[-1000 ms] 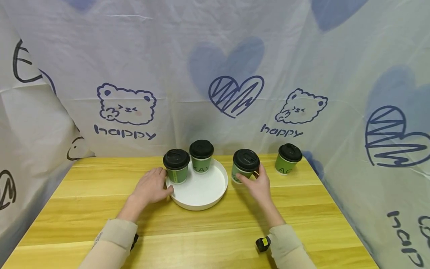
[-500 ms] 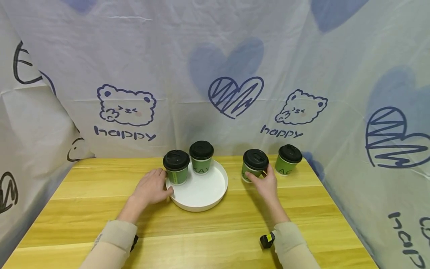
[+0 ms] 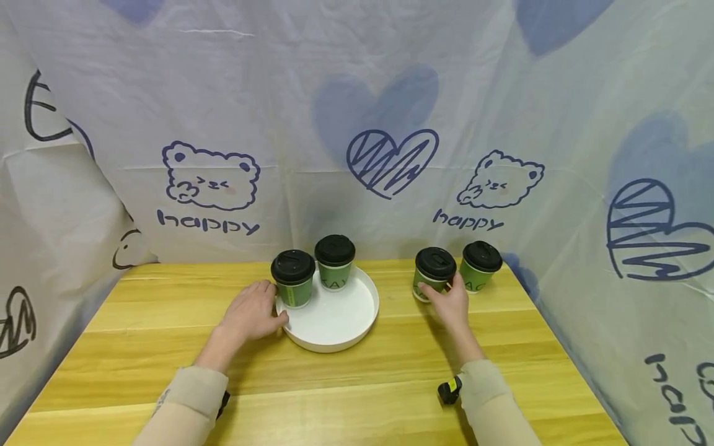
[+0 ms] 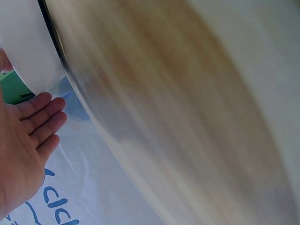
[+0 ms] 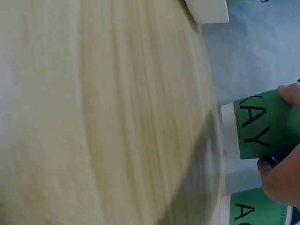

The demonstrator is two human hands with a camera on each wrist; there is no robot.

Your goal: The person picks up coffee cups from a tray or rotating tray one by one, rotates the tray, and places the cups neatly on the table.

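My right hand [image 3: 453, 306] holds a green paper coffee cup [image 3: 435, 263] with a black lid, thumb and fingers round its sides. In the right wrist view this held cup [image 5: 255, 124] shows the letters "KAY" and its white base close over the table. Another lidded green cup [image 3: 481, 260] stands just to its right. At the left rim of a round white tray [image 3: 334, 325] rests my left hand [image 3: 250, 313]. Its fingers look straight in the left wrist view, against the tray's side [image 4: 33, 44]. Two lidded cups stand on the tray, one front left [image 3: 294, 272], one behind [image 3: 334, 257].
The wooden table [image 3: 334, 402] ends at a pale printed cloth [image 3: 312, 186] that hangs behind and along both sides. A black wrist device [image 3: 449, 391] sits by the right sleeve.
My right hand has carried the held cup to the right, away from the tray and close to the cup at far right. The left hand, tray and its cups stay put.
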